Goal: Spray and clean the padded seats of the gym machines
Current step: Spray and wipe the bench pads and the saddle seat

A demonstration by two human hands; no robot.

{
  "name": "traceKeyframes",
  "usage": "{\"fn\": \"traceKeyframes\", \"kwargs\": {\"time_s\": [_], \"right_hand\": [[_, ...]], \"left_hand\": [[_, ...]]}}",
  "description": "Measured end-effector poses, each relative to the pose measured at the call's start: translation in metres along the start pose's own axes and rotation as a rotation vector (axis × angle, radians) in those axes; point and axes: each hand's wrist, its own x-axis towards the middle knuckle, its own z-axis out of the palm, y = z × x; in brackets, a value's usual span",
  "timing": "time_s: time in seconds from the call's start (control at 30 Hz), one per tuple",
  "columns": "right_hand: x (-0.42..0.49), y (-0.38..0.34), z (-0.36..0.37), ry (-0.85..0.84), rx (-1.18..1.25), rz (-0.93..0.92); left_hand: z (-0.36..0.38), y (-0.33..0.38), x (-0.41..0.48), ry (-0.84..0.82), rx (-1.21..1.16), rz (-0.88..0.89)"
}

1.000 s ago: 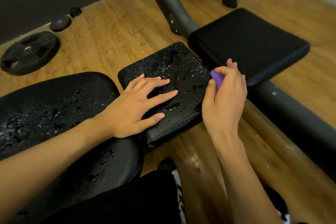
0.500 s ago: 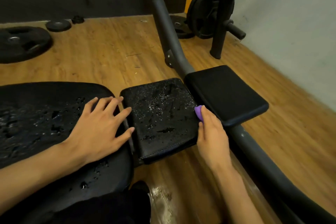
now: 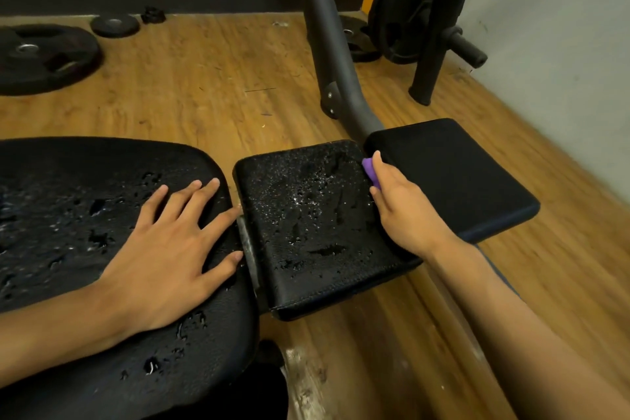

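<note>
Our left hand has slid from the wet square black padded seat onto the large rounded black seat, fingers spread flat; our right hand pinches a small purple object at the square seat's right edge.

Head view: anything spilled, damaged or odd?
Nothing damaged. Droplets cover the middle pad and large seat, as expected from spraying; the right pad looks dry. Only oddity: a pale wet-looking smear on the floor below the seat.
</note>
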Motion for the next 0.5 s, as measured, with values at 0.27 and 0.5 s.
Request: {"fn": "traceKeyframes", "kwargs": {"time_s": [0.27, 0.5], "right_hand": [[0.084, -0.003, 0.019, 0.074, -0.115, -0.067], [0.057, -0.007, 0.025, 0.205, -0.229, 0.001]], "left_hand": [[-0.005, 0.004, 0.002, -0.007, -0.024, -0.016], [-0.006, 0.004, 0.0, 0.001, -0.026, -0.018]]}}
